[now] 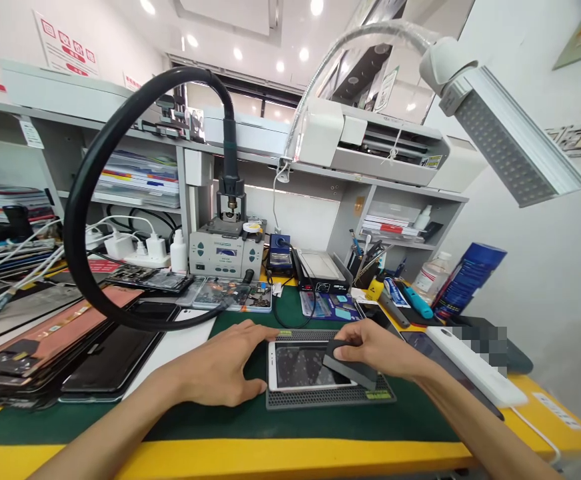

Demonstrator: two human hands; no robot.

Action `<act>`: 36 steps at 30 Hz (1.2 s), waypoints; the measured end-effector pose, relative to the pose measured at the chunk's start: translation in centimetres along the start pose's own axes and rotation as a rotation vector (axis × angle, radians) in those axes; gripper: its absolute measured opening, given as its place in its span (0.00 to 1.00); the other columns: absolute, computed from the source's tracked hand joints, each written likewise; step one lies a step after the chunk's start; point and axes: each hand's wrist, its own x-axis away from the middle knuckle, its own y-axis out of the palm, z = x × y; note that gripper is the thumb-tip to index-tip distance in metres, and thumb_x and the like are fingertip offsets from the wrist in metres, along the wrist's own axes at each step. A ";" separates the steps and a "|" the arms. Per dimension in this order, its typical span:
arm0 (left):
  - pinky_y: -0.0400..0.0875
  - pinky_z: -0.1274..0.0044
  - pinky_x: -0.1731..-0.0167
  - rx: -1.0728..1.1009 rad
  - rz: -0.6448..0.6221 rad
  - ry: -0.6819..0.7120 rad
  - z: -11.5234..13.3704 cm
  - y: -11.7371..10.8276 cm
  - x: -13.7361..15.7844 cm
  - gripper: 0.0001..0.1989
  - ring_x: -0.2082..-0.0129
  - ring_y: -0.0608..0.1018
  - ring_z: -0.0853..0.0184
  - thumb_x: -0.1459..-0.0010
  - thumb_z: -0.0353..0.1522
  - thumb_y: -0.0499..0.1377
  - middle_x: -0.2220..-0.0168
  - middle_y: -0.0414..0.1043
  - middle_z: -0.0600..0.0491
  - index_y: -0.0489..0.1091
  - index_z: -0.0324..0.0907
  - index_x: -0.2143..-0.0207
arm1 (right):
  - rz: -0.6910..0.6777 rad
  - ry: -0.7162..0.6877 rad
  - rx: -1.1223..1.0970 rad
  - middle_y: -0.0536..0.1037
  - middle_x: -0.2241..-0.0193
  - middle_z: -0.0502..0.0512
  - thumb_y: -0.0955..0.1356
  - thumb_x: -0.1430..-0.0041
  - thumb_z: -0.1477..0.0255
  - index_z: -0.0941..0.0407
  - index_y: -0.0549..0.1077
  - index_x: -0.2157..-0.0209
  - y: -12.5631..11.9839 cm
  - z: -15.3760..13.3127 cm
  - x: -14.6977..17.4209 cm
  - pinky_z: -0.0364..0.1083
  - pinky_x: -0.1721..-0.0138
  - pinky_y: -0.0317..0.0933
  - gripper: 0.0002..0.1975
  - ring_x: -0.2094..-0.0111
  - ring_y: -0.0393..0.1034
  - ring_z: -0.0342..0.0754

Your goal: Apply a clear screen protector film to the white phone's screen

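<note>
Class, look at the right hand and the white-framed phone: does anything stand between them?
Yes: the right hand holds a dark block, which lies between it and the white-framed phone, over the phone's right end.

Bright white light comes from blown-out ceiling downlights (pixel 316 7) at the top of the frame; shadows are soft. Pale speckles, glare or marks, dot the smartphone (pixel 293 365) at lower centre. Wide-angle distortion stretches the edges; a pixelated patch (pixel 488 347) sits at right.
</note>
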 end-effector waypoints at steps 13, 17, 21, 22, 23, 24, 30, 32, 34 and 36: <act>0.69 0.65 0.44 -0.025 -0.004 0.042 0.3 -0.3 0.0 0.37 0.43 0.72 0.50 0.47 0.39 0.63 0.45 0.72 0.47 0.61 0.45 0.35 | 0.004 0.031 0.083 0.75 0.73 0.51 0.70 0.40 0.59 0.56 0.74 0.69 2.2 -0.4 -0.5 0.45 0.71 0.53 0.14 0.70 0.66 0.48; 0.72 0.66 0.48 -0.032 0.009 0.037 0.1 -0.2 -0.1 0.37 0.47 0.74 0.51 0.48 0.39 0.64 0.48 0.72 0.46 0.62 0.45 0.35 | 0.004 0.049 0.137 0.72 0.75 0.49 0.69 0.39 0.58 0.55 0.72 0.69 2.8 -1.6 -0.7 0.45 0.72 0.50 0.14 0.73 0.62 0.46; 0.71 0.66 0.47 -0.046 0.010 0.038 0.2 -0.2 -0.1 0.37 0.46 0.74 0.51 0.48 0.39 0.63 0.47 0.73 0.46 0.63 0.43 0.36 | 0.012 0.042 0.151 0.68 0.76 0.46 0.69 0.40 0.60 0.55 0.69 0.71 3.7 -2.9 -1.0 0.45 0.73 0.48 0.14 0.74 0.59 0.45; 0.71 0.65 0.47 -0.050 0.007 0.036 0.2 -0.2 -0.1 0.37 0.46 0.74 0.50 0.48 0.40 0.63 0.46 0.72 0.45 0.63 0.42 0.36 | 0.017 0.036 0.148 0.67 0.77 0.46 0.69 0.40 0.60 0.55 0.68 0.72 4.0 -3.2 -1.1 0.45 0.72 0.48 0.13 0.74 0.58 0.45; 0.71 0.65 0.47 -0.053 0.003 0.035 0.2 -0.2 -0.1 0.37 0.45 0.73 0.50 0.48 0.40 0.63 0.45 0.72 0.45 0.62 0.42 0.36 | 0.022 0.031 0.144 0.67 0.77 0.45 0.69 0.41 0.61 0.55 0.68 0.72 4.3 -3.5 -1.2 0.45 0.72 0.48 0.13 0.74 0.58 0.44; 0.71 0.65 0.46 -0.055 0.002 0.034 0.2 -0.1 -0.1 0.37 0.44 0.73 0.50 0.48 0.40 0.64 0.45 0.72 0.45 0.62 0.42 0.36 | 0.028 0.027 0.141 0.66 0.77 0.45 0.69 0.41 0.61 0.55 0.68 0.72 4.6 -3.7 -1.3 0.45 0.72 0.48 0.13 0.74 0.58 0.44; 0.69 0.65 0.44 -0.060 0.017 0.041 0.1 0.0 0.0 0.38 0.43 0.72 0.50 0.48 0.40 0.64 0.43 0.71 0.44 0.62 0.43 0.35 | 0.054 0.024 0.114 0.66 0.78 0.45 0.70 0.45 0.64 0.55 0.68 0.73 6.0 -5.0 -2.2 0.45 0.73 0.47 0.11 0.74 0.58 0.44; 0.68 0.64 0.43 -0.053 0.021 0.046 0.1 0.1 0.0 0.38 0.42 0.72 0.49 0.48 0.39 0.64 0.42 0.70 0.44 0.62 0.43 0.35 | 0.057 0.016 0.084 0.66 0.78 0.45 0.70 0.46 0.66 0.55 0.67 0.74 6.5 -5.4 -2.5 0.45 0.74 0.46 0.10 0.74 0.57 0.44; 0.67 0.63 0.41 -0.041 0.018 0.045 0.1 0.2 0.0 0.38 0.40 0.70 0.49 0.48 0.39 0.64 0.41 0.69 0.44 0.61 0.43 0.35 | 0.049 0.001 0.036 0.65 0.79 0.45 0.70 0.47 0.67 0.55 0.67 0.75 7.0 -5.7 -2.7 0.45 0.74 0.47 0.10 0.75 0.57 0.43; 0.65 0.61 0.39 -0.030 0.010 0.031 0.0 0.2 0.1 0.39 0.37 0.67 0.47 0.47 0.40 0.64 0.38 0.67 0.44 0.61 0.43 0.34 | 0.032 -0.012 -0.022 0.64 0.80 0.45 0.71 0.48 0.67 0.55 0.68 0.76 7.3 -5.9 -2.9 0.44 0.74 0.48 0.10 0.76 0.56 0.43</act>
